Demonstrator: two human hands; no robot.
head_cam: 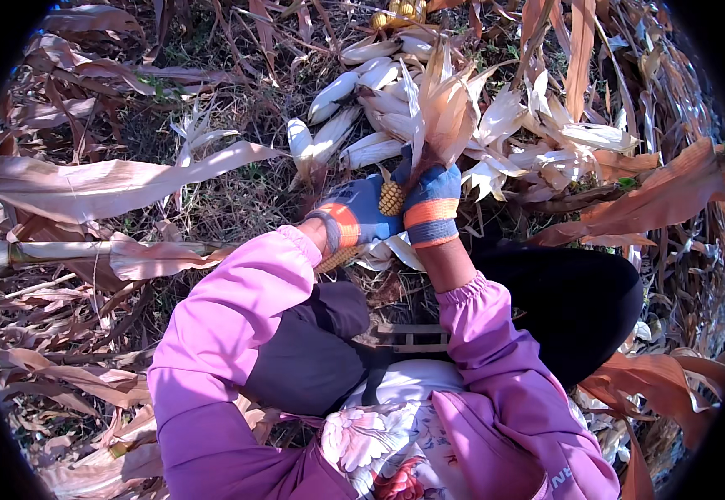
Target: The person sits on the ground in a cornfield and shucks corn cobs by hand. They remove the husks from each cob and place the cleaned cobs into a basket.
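Note:
My left hand, in a blue glove with an orange band, grips a yellow ear of corn. Part of the cob's kernels show between my two hands, and the rest is hidden by the gloves. In a matching glove, my right hand is closed around the base of dry, peeled-back corn husks that flare away from me. Whether the husks are still joined to the cob, I cannot tell. Below my left wrist another yellow ear shows in part.
Several ears in pale husks lie piled beyond my hands. Bare yellow ears sit at the far edge, and loose husks lie to the right. A cut cornstalk lies at left. Below me shows a slatted piece.

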